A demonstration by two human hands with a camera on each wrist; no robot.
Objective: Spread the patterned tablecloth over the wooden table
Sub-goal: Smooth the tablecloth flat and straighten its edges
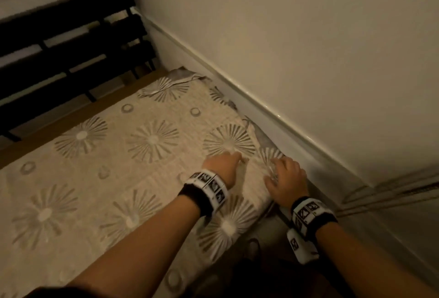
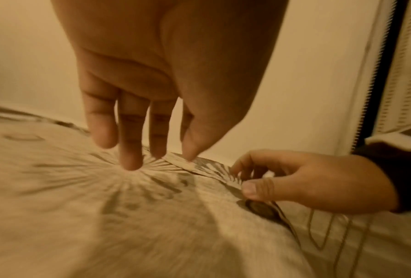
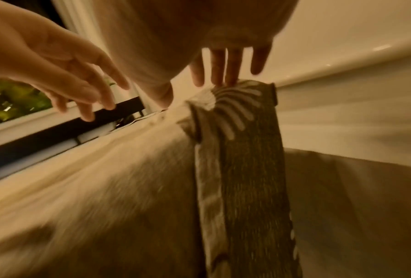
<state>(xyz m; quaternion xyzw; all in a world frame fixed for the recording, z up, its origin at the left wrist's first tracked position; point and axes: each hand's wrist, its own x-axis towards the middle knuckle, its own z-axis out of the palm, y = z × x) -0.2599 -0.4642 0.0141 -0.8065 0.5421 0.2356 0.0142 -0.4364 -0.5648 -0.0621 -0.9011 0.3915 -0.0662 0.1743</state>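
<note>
Smoothing tablecloth (image 1: 114, 155) on table (image 1: 78, 107) by wall (image 1: 308, 48). L hand (image 1: 223, 164) fingers straight, pressing cloth down as anchor; R hand (image 1: 285, 179) curled, pinching folded-back edge, prob to flip it out.

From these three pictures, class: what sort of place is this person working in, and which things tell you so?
Probably a room in a home, perhaps a dining corner. A patterned tablecloth covers a table pushed against a plain wall, with a dark slatted bench or chair alongside.
</note>
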